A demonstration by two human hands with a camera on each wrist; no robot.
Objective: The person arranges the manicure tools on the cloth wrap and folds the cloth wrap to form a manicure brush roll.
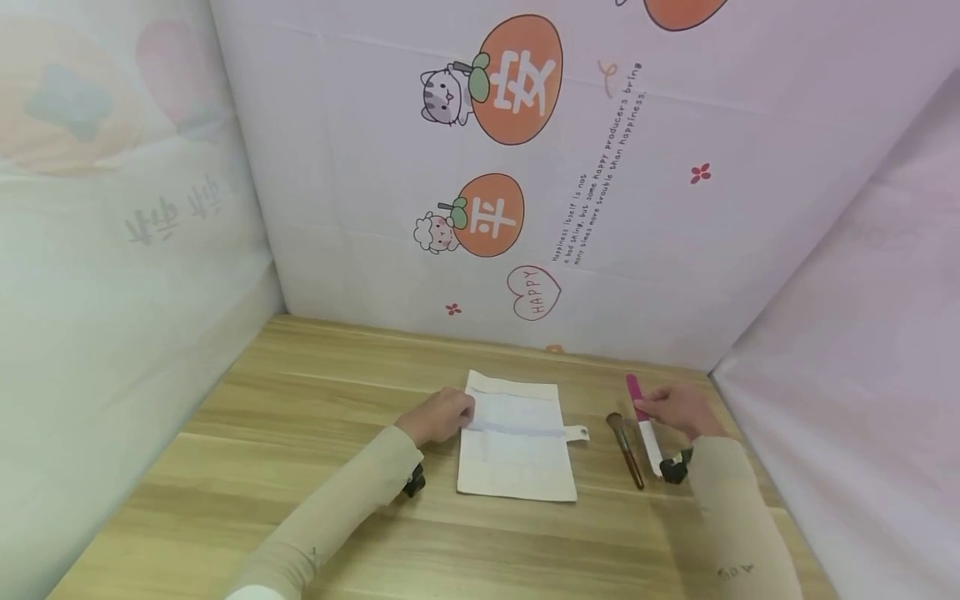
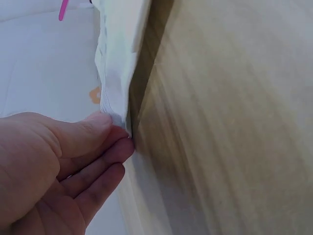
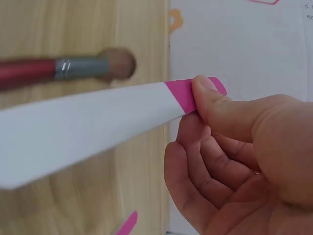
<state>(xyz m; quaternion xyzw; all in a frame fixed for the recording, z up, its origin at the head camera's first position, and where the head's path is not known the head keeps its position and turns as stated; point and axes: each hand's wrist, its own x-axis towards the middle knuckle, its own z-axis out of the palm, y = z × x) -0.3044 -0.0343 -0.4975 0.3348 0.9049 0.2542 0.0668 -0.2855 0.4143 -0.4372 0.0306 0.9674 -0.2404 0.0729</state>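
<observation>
A white fabric brush roll [image 1: 517,467] lies unfolded on the table, its snap tab pointing right. My left hand [image 1: 442,415] pinches its left edge; in the left wrist view, the thumb and curled fingers [image 2: 105,159] hold the layered fabric [image 2: 115,73]. Over on the right, my right hand [image 1: 678,408] holds a flat pink-and-white stick [image 1: 649,446], shaped like a nail file. Close up, thumb and forefinger pinch the pink end of this stick [image 3: 88,120]. A makeup brush [image 1: 626,450] lies between the roll and the stick, bristles toward the back wall.
Another pink-tipped piece [image 3: 128,224] lies on the table below the right hand, mostly out of frame. The wooden table [image 1: 315,400] ends at a printed cloth wall [image 1: 360,250] at the back, with cloth walls on both sides.
</observation>
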